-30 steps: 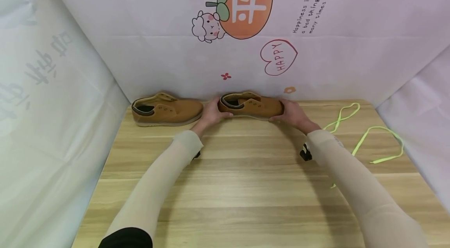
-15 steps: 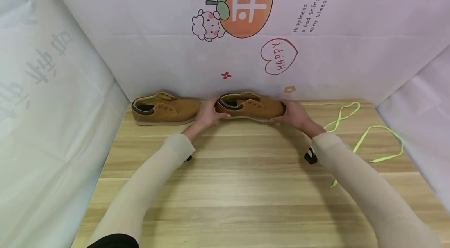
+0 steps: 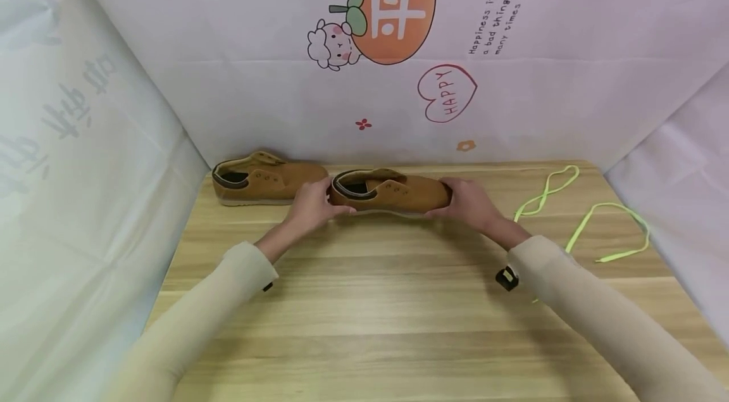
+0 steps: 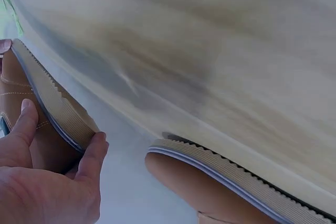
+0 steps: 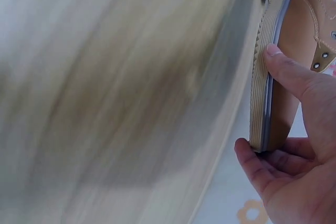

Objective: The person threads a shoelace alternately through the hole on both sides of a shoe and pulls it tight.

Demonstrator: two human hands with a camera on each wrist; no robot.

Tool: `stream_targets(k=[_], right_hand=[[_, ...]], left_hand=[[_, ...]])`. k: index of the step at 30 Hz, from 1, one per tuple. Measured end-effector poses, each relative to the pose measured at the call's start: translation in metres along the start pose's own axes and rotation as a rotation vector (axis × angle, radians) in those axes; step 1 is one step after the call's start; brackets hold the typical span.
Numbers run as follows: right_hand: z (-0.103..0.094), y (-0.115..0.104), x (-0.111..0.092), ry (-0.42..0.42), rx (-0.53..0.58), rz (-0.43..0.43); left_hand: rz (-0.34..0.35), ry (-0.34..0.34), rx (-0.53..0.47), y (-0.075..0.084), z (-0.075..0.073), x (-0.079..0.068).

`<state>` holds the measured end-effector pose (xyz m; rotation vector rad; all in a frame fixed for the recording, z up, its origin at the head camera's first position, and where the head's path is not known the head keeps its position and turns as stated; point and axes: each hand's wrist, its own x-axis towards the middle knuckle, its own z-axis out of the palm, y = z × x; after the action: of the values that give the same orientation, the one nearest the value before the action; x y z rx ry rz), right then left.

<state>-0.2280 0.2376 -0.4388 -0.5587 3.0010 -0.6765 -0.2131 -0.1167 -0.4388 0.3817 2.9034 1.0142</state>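
In the head view, my left hand (image 3: 310,206) clasps a brown shoe (image 3: 418,193) by the heel and my right hand (image 3: 471,204) by the toe; the desk (image 3: 364,313) lies beneath my grip. A second shoe (image 3: 250,183) sits just left of my left hand, a yellow-green lace (image 3: 622,256) off to the right. In the left wrist view, my digits hug the heel. In the right wrist view, my fingers wrap the toe.

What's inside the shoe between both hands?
The held shoe shows a dark interior at the heel; the toe end is covered over, so whatever is in there can't be seen.
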Motion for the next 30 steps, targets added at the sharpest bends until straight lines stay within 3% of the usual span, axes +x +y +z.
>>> stream_targets(k=[4, 9, 15, 24, 30], right_hand=[[0.006, -0.011, -0.014, 0.006, 0.001, -0.022], [0.015, -0.025, -0.028, 0.011, 0.000, -0.048], [0.021, -0.045, -0.047, -0.004, -0.008, -0.051], [0.031, -0.059, -0.065, 0.003, -0.073, -0.071], [0.038, -0.067, -0.073, -0.043, -0.042, -0.051]], left_hand=[[0.006, -0.016, -0.020, -0.006, -0.003, -0.021], [0.047, 0.011, 0.006, -0.013, -0.004, -0.046], [0.022, 0.007, 0.040, -0.017, -0.006, -0.072], [0.045, 0.012, 0.040, -0.022, -0.005, -0.096], [0.054, 0.022, 0.034, -0.027, -0.002, -0.111]])
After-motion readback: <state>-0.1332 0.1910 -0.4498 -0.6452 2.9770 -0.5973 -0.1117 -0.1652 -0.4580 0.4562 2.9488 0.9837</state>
